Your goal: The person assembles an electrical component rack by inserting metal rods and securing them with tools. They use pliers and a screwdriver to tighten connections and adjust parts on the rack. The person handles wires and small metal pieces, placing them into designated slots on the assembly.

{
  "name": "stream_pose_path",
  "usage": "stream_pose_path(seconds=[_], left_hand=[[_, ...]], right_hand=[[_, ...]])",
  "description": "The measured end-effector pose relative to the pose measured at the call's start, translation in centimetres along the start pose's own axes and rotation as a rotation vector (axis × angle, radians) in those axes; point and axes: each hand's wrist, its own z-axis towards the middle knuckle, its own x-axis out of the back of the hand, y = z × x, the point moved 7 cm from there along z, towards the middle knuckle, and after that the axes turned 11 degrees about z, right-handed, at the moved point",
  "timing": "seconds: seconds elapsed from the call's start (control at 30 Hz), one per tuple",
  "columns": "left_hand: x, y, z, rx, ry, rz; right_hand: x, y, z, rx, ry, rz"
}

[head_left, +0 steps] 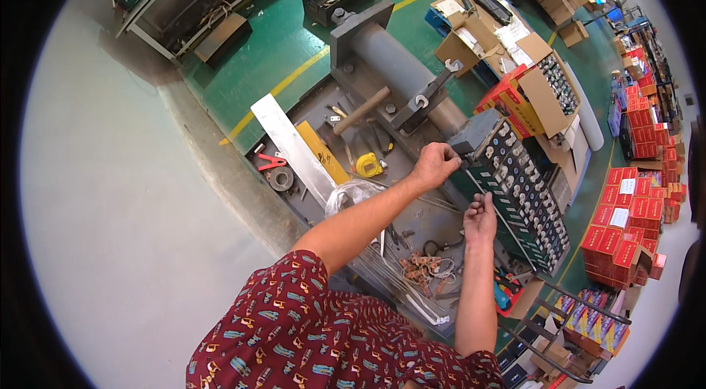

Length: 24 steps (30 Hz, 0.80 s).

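Note:
A long dark green case [489, 201] stands on the bench, its top set with rows of round metal studs and dark caps. At its far left corner is my left hand [435, 167], thumb and fingers pinched together; whatever lies between them is too small to make out. My right hand [479, 220] is nearer to me, beside the case's long side, with fingers curled inward and their tips close together. A thin pale line [507, 226] runs along the case's upper edge between the hands; I cannot tell whether it is a loose strip or the rim.
Behind the case lies a heavy grey vise [401, 69] with a wrench [445, 73] on it. The bench holds a yellow tape measure [369, 165], red clamp [271, 161], tape roll [281, 179], white metal bar [294, 146] and orange cord [426, 271]. Cartons [610, 242] stand at right.

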Motion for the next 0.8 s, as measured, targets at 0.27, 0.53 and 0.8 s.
stream_pose_path(seconds=[0.27,0.53,0.8], left_hand=[[-1.3,-1.9,-0.1,0.022,0.015,-0.212],[-0.9,-1.6,-0.4,0.045,-0.035,-0.235],[-1.8,-1.4,-0.5,-0.040,-0.050,-0.224]], right_hand=[[-2.0,0.6,-1.2,0.028,0.049,0.069],[-3.0,1.2,-2.4,0.023,0.114,0.122],[-0.8,1.5,-0.2,0.078,0.085,0.202]])
